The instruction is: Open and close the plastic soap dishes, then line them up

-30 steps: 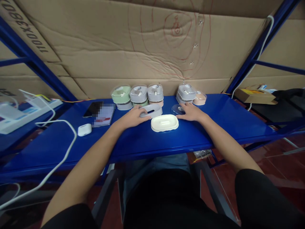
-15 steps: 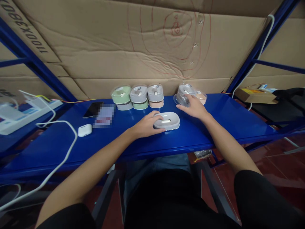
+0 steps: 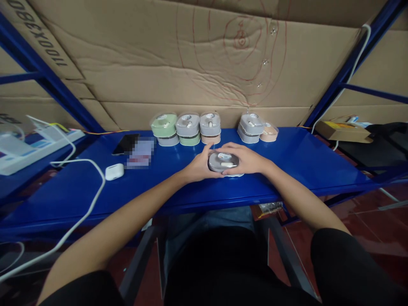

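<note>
Near the front of the blue table (image 3: 178, 187), a grey oval box (image 3: 218, 164) lies between my two hands. It bears a small white piece on top, and a clear plastic cover with a round sticker (image 3: 225, 156) now sits over it. My left hand (image 3: 201, 165) is wrapped round the box's left end, thumb at the front. My right hand (image 3: 247, 159) curls round the right end and grips the cover's edge. A white lower rim shows under the right fingers. Whether the cover is fully seated is hidden by the fingers.
Behind the hands stand stacked green, grey and peach boxes (image 3: 188, 125). Further right are a grey pair (image 3: 251, 127) and a peach box (image 3: 269, 132). On the left lie a dark phone (image 3: 125, 144), a white earbud case (image 3: 114, 171) and a white cable (image 3: 92, 204).
My right hand has come from the right-hand stack to the box in front, bringing a clear cover over it. My left hand has stayed on the box.
</note>
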`<state>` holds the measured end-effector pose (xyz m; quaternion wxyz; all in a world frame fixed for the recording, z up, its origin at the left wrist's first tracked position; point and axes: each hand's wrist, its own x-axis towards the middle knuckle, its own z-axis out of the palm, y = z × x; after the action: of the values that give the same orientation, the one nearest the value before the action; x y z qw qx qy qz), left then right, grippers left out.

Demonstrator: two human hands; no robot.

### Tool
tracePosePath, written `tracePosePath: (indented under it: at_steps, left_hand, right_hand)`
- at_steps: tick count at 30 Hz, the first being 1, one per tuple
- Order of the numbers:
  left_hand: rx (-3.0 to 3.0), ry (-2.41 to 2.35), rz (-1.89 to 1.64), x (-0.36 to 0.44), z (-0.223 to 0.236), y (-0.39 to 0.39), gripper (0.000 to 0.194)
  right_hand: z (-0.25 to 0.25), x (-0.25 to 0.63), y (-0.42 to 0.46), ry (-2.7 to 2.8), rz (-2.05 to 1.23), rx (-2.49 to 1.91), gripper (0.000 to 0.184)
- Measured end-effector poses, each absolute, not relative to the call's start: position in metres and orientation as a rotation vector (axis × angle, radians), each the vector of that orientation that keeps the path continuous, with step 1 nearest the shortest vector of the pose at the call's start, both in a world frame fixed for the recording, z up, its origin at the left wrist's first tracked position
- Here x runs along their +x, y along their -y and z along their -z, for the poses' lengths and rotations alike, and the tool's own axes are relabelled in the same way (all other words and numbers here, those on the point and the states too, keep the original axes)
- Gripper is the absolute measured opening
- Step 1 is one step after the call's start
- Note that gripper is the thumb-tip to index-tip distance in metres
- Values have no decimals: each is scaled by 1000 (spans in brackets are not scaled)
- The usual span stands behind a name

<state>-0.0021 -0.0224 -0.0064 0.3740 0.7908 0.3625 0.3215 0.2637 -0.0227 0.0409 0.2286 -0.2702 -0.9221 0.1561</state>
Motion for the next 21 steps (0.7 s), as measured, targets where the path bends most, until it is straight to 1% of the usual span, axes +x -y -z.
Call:
tracePosePath:
  at_steps: [5, 11, 18, 21]
  left_hand:
    - [2079, -934, -814, -3, 5, 24, 132]
    - [2135, -970, -817, -3, 9, 24, 136]
    - [2140, -961, -807, -3, 10, 22, 137]
    - [2161, -953, -800, -5, 12, 20, 135]
  right_hand:
    - [-31, 269, 23, 2537, -331, -839, 87]
    - [-18, 276, 30, 2515, -227, -930, 91]
    - [-14, 280, 37, 2492, -214, -938, 89]
    - [-17, 282, 38, 2529, -245, -948, 93]
